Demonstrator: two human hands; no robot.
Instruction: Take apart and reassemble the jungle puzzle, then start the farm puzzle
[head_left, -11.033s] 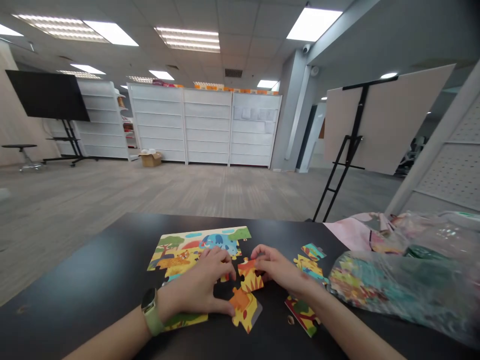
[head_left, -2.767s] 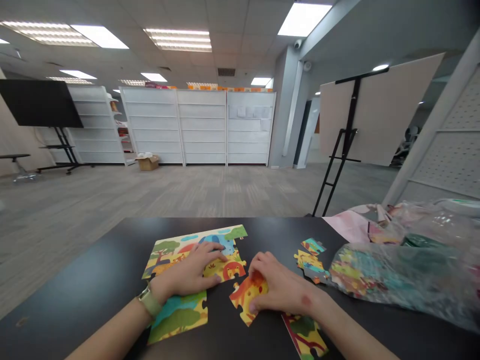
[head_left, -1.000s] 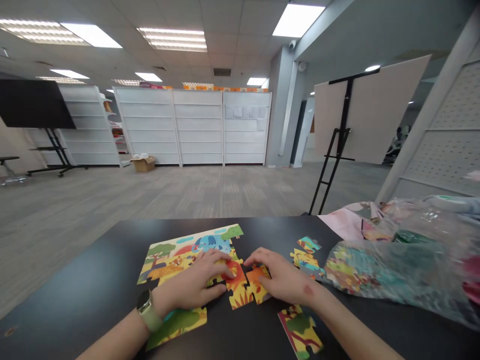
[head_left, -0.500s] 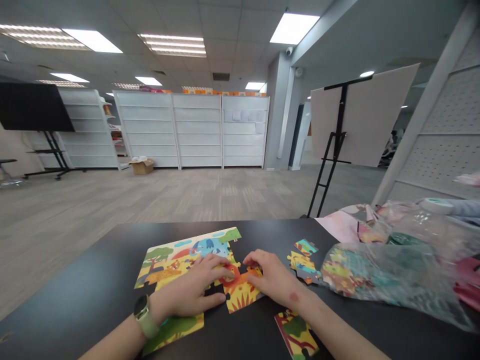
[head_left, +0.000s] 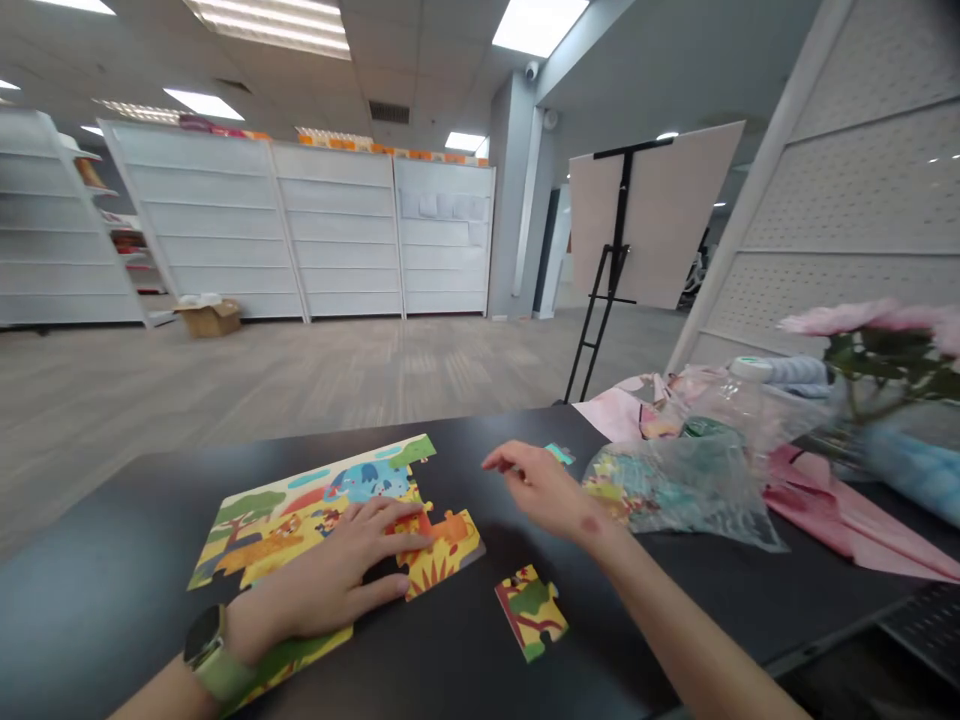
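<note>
On the black table lies a partly joined jigsaw puzzle (head_left: 259,505) with bright cartoon animals. My left hand (head_left: 337,565), wearing a watch (head_left: 206,640) on its wrist, rests flat over the puzzle, fingers spread, hiding part of it. Its fingertips touch the orange and yellow puzzle section (head_left: 442,560) at the right edge. Raised over the table to the right, my right hand (head_left: 544,490) has loosely bent fingers and no visible piece in them. Behind it shows a teal puzzle piece (head_left: 559,453). Nearer me lies a separate tree-patterned puzzle piece (head_left: 534,608).
A clear plastic bag (head_left: 682,490) with colourful contents lies on the right, beside a plastic bottle (head_left: 742,400). Pink flowers (head_left: 862,318) and pink cloth (head_left: 832,510) are farther right. An easel (head_left: 611,260) stands beyond the table, with white shelves (head_left: 330,235) behind.
My right hand has let go of the orange and yellow section and moved right, lifting off it. My left hand stays on the puzzle. The view has turned right.
</note>
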